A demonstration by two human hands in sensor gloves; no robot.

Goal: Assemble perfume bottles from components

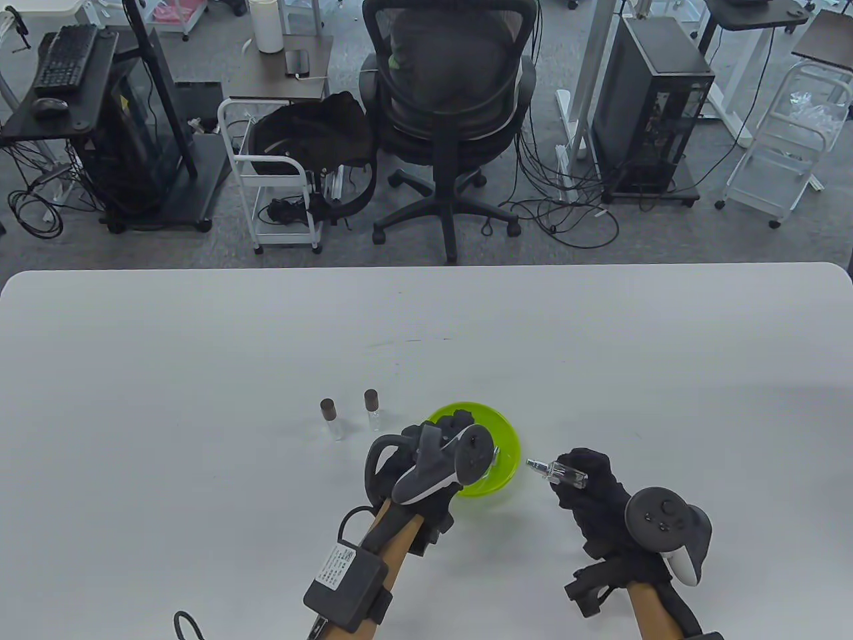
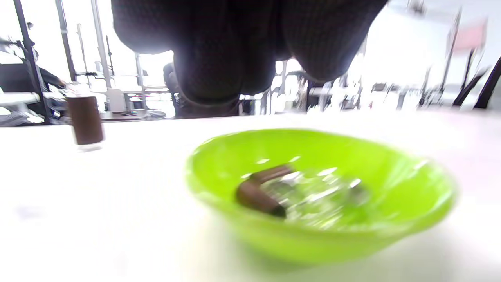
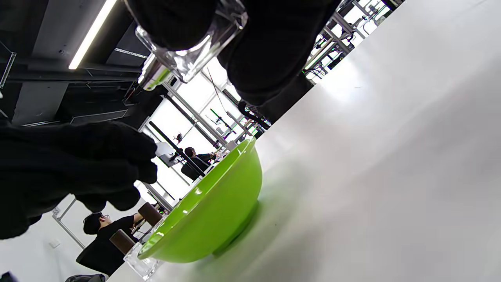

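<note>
Right hand [image 1: 590, 497], nearest the table-view camera, grips a clear glass bottle [image 1: 565, 475] with fingers curled round its body; the bottle lies roughly level above the table [image 1: 200, 347], its metal spray neck [image 1: 535, 464] uncapped and pointing toward the green bowl [image 1: 508, 460]; left hand [image 1: 436, 453] hangs over the near rim of that bowl, fingers directed down into it; whether those fingers are pinching anything cannot be told, since the tracker hides them from above and the left wrist view shows only blurred knuckles; inside the bowl lie two brown caps [image 2: 260, 194] beside clear glass parts [image 2: 317, 194]; two capped bottles [image 1: 372, 408] stand upright on the table just left of the bowl, apparently finished; judged step: fetch a cap for the bottle in hand; for a clean result, pick one cap by its sides so the open end stays free; keep the bottle steady, and tilt the neck upward before seating; align cap and neck on one axis, then press straight down; avoid knocking the standing bottles when withdrawing from the bowl.
</note>
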